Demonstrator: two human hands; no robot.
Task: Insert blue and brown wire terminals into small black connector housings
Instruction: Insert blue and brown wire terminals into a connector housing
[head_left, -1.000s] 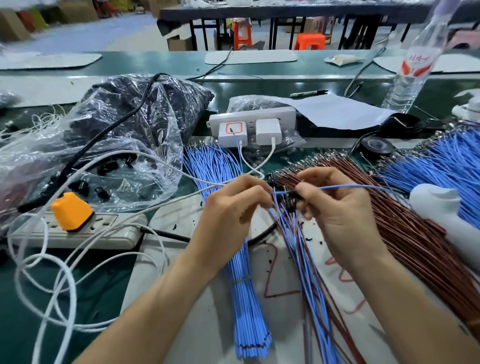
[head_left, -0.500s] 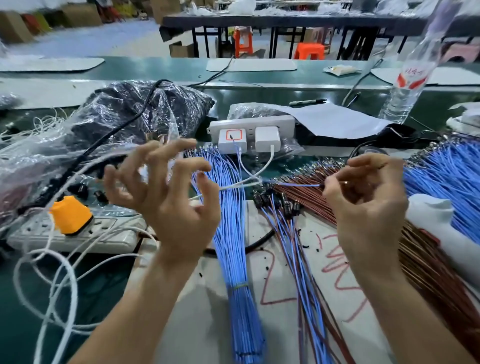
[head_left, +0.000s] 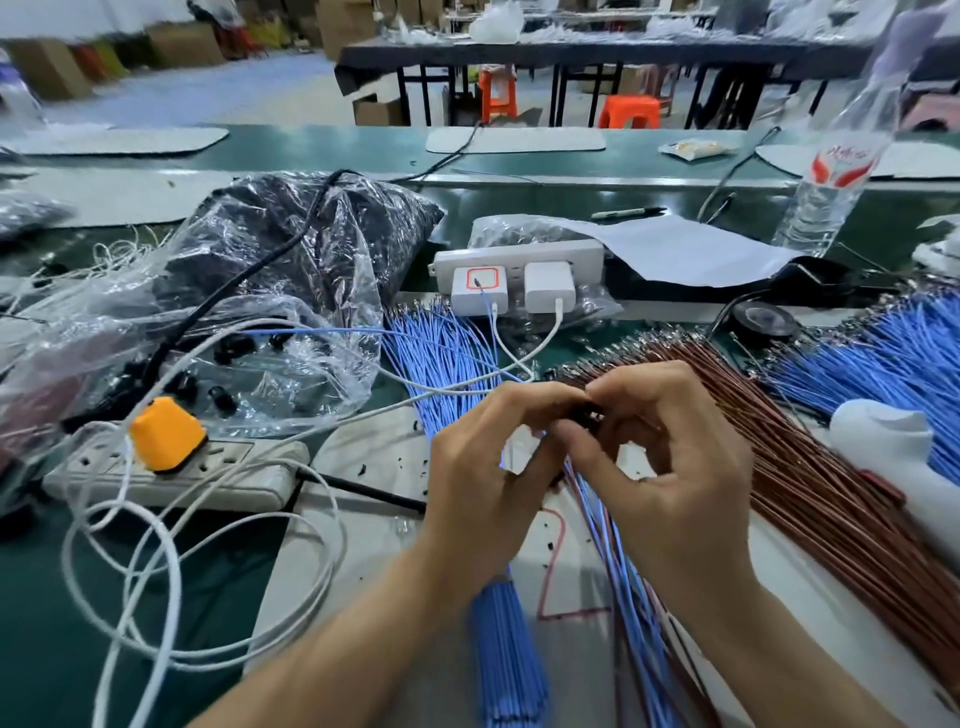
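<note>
My left hand (head_left: 488, 467) and my right hand (head_left: 670, 467) meet fingertip to fingertip over the white mat. Between the fingertips sits a small black connector housing (head_left: 589, 415), mostly hidden. My left thumb and forefinger pinch it. My right fingers pinch the end of a single blue wire (head_left: 363, 335) at the housing; its free length arcs away to the left over the plastic bag. Below my hands lies a fan of blue and brown wires (head_left: 623, 571). A loose blue wire bundle (head_left: 441, 353) lies to the left, a brown wire bundle (head_left: 789, 452) to the right.
A clear plastic bag (head_left: 270, 312) with black housings lies at the left, behind a power strip (head_left: 208, 480) with an orange plug (head_left: 166, 434). A white socket block with chargers (head_left: 514, 275) stands behind. More blue wires (head_left: 883, 364), a white object (head_left: 893, 447), a tape roll (head_left: 763, 322) and a water bottle (head_left: 831, 182) stand right.
My left hand, open and raised near the bag half a second ago, has come back to the centre and met my right hand. My right hand has lowered with the blue wire.
</note>
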